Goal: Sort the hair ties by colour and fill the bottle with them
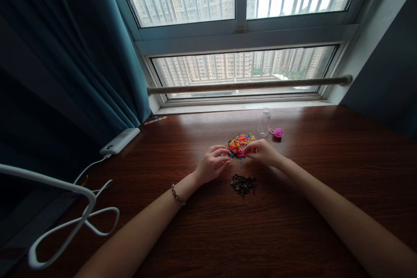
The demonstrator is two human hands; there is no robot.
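Observation:
A heap of small, brightly coloured rubber bands point(239, 142) lies on the brown wooden table, in red, yellow, pink and blue. My left hand point(212, 164) rests at the heap's left side, its fingers curved and apart, the tips touching the edge. From the right, my right hand point(263, 153) reaches into the heap with thumb and fingers pinched together at some pink bands. What sits between those fingertips is too small to make out. Closer to me is a separate little pile of black pieces point(243, 185), thin and shiny, below both hands.
Behind the heap stands a clear plastic bottle point(264, 122), uncapped, with a pink lid point(278, 133) beside it. At the left a white power strip point(120, 142) lies near the blue curtain point(107, 61). A white cable point(61, 226) loops at the front left. A window with a rail point(247, 86) borders the back.

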